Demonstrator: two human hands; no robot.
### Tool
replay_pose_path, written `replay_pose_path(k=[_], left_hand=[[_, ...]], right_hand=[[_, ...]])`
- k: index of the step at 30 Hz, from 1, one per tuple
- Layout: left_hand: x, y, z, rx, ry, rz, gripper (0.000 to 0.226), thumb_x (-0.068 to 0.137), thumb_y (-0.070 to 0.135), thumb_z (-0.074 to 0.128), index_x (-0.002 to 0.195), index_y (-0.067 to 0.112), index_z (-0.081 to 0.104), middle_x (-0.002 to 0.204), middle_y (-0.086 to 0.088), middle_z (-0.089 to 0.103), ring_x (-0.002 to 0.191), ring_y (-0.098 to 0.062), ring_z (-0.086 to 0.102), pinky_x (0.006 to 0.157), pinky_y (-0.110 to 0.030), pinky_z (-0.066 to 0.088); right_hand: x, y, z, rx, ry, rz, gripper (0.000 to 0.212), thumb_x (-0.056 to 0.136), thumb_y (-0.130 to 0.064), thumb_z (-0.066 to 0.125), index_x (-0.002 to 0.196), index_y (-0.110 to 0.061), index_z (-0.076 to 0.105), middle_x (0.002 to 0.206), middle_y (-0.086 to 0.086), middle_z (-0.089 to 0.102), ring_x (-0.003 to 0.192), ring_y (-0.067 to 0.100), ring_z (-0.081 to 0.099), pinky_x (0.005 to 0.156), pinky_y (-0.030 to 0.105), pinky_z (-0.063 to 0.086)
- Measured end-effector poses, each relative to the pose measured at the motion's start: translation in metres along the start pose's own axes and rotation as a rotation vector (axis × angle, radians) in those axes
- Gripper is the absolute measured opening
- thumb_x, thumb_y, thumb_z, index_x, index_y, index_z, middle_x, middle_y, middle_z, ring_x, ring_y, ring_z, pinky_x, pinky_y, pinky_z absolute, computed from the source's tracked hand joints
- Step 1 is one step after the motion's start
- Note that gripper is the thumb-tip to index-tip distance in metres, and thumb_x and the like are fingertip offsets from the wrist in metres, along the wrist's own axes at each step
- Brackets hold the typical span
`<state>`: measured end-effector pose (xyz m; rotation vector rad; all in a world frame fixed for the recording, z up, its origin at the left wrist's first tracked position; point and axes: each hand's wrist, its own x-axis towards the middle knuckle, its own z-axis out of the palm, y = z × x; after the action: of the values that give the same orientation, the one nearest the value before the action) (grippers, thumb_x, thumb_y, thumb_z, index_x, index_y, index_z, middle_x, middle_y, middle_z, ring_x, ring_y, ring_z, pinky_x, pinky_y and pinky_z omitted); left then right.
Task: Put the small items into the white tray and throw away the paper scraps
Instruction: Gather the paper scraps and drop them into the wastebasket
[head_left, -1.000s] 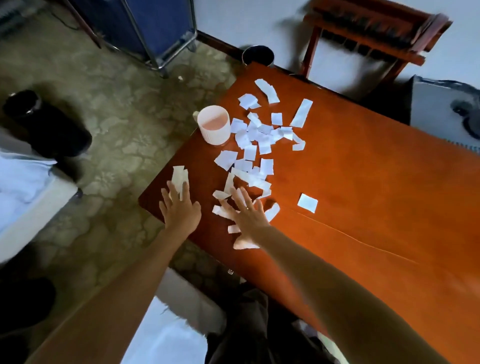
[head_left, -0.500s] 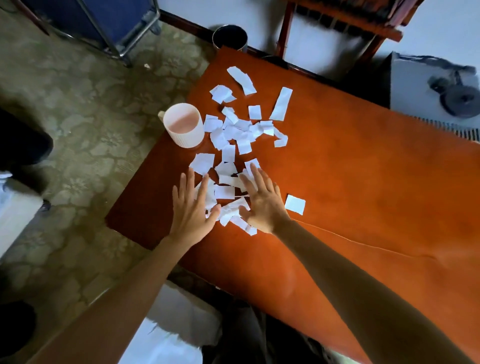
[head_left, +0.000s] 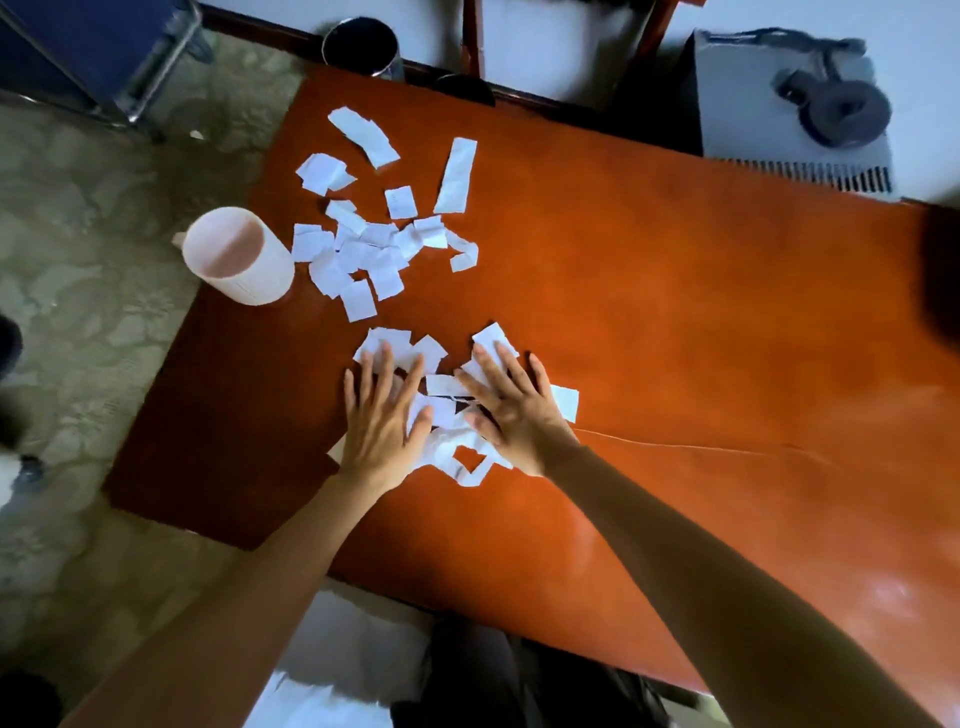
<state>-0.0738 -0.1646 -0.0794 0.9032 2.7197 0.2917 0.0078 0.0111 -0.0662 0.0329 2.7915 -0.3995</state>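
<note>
White paper scraps lie across the left half of the orange table (head_left: 675, 322). A near bunch of scraps (head_left: 447, 410) sits between and under my hands. My left hand (head_left: 382, 415) lies flat on its left side with fingers spread. My right hand (head_left: 511, 410) presses flat on its right side, fingers straight. A farther cluster of scraps (head_left: 363, 254) lies beyond, with a long strip (head_left: 457, 174) and a curved strip (head_left: 366, 135) near the far edge. No white tray is in view.
A pale round cup (head_left: 239, 262) stands at the table's left edge beside the far scraps. A dark bin (head_left: 358, 47) sits on the floor past the far edge. A grey appliance (head_left: 795, 104) is at the back right. The table's near left corner (head_left: 156, 493) overhangs patterned floor.
Both hands slid inward and pushed the near scraps into a tighter bunch between them. The view shifted so the table sits more centred.
</note>
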Motion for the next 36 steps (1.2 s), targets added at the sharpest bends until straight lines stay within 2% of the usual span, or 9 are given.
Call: replay_pose_path(k=[5, 12, 19, 22, 25, 26, 29, 32, 36], left_hand=[[-0.017, 0.075, 0.028, 0.163, -0.009, 0.125, 0.082, 0.078, 0.065, 0.033, 0.144, 0.019, 0.023, 0.147, -0.026, 0.032, 0.136, -0.044, 0.03, 0.108, -0.058, 0.024], [-0.013, 0.208, 0.063, 0.136, -0.046, 0.178, 0.064, 0.085, 0.05, 0.033, 0.141, 0.019, 0.03, 0.144, -0.026, 0.038, 0.133, -0.046, 0.036, 0.105, -0.061, 0.029], [-0.018, 0.347, 0.096, 0.08, -0.134, 0.281, 0.059, 0.084, 0.045, 0.036, 0.137, 0.02, 0.035, 0.141, -0.023, 0.044, 0.129, -0.046, 0.042, 0.103, -0.06, 0.033], [-0.023, 0.393, 0.103, 0.027, -0.204, 0.339, 0.059, 0.084, 0.04, 0.031, 0.138, 0.02, 0.04, 0.146, -0.023, 0.037, 0.134, -0.047, 0.034, 0.104, -0.062, 0.028], [-0.029, 0.42, 0.105, -0.011, -0.297, 0.398, 0.069, 0.084, 0.049, 0.007, 0.148, 0.026, 0.02, 0.158, -0.014, 0.003, 0.146, -0.038, -0.003, 0.117, -0.049, -0.001], [-0.03, 0.426, 0.103, -0.03, -0.315, 0.406, 0.067, 0.087, 0.049, 0.008, 0.149, 0.025, 0.019, 0.159, -0.012, 0.001, 0.146, -0.035, -0.005, 0.117, -0.048, -0.003], [-0.031, 0.433, 0.092, -0.128, -0.238, 0.424, 0.047, 0.097, 0.023, 0.032, 0.142, 0.012, 0.037, 0.154, -0.02, 0.022, 0.144, -0.036, 0.018, 0.116, -0.048, 0.023], [-0.027, 0.426, 0.074, -0.259, -0.276, 0.304, 0.044, 0.098, 0.003, 0.033, 0.142, 0.01, 0.038, 0.158, -0.014, 0.009, 0.147, -0.027, 0.005, 0.118, -0.031, 0.011], [-0.015, 0.393, 0.035, -0.36, -0.142, 0.136, 0.042, 0.094, -0.007, 0.032, 0.129, 0.006, 0.052, 0.157, -0.01, 0.015, 0.146, -0.024, 0.014, 0.116, -0.026, 0.016]], right_hand=[[-0.056, 0.052, 0.002, 0.013, 0.025, 0.103, 0.069, 0.084, -0.056, -0.009, 0.148, -0.033, 0.004, 0.159, 0.002, -0.006, 0.146, 0.025, -0.012, 0.114, 0.043, -0.014], [-0.148, 0.141, 0.01, 0.059, 0.101, 0.272, 0.074, 0.086, -0.059, -0.012, 0.147, -0.03, 0.018, 0.158, 0.005, 0.008, 0.147, 0.03, 0.002, 0.115, 0.046, -0.005], [-0.255, 0.231, 0.014, 0.114, 0.133, 0.53, 0.07, 0.083, -0.047, -0.004, 0.148, -0.028, 0.017, 0.159, 0.004, 0.003, 0.147, 0.026, 0.002, 0.116, 0.049, 0.004], [-0.296, 0.258, 0.015, 0.12, 0.13, 0.628, 0.056, 0.094, -0.043, 0.006, 0.148, -0.029, 0.013, 0.159, 0.004, 0.0, 0.148, 0.025, 0.001, 0.116, 0.049, 0.003], [-0.32, 0.272, 0.013, 0.139, 0.128, 0.712, 0.049, 0.101, -0.034, 0.02, 0.149, -0.026, 0.012, 0.159, 0.006, 0.0, 0.147, 0.027, 0.001, 0.116, 0.05, 0.001], [-0.325, 0.273, 0.01, 0.156, 0.132, 0.738, 0.049, 0.101, -0.031, 0.024, 0.148, -0.025, 0.015, 0.159, 0.007, 0.003, 0.147, 0.027, 0.003, 0.116, 0.05, 0.0], [-0.325, 0.27, -0.005, 0.206, 0.2, 0.774, 0.045, 0.099, -0.026, 0.029, 0.144, -0.02, 0.03, 0.156, 0.009, 0.019, 0.145, 0.029, 0.014, 0.117, 0.05, 0.001], [-0.307, 0.256, -0.028, 0.234, 0.273, 0.736, 0.045, 0.1, -0.029, 0.024, 0.141, -0.017, 0.036, 0.149, 0.01, 0.036, 0.139, 0.029, 0.03, 0.117, 0.047, 0.005], [-0.258, 0.226, -0.06, 0.238, 0.264, 0.581, 0.043, 0.099, -0.024, 0.03, 0.139, -0.01, 0.037, 0.14, 0.014, 0.045, 0.129, 0.032, 0.043, 0.116, 0.043, 0.015]])
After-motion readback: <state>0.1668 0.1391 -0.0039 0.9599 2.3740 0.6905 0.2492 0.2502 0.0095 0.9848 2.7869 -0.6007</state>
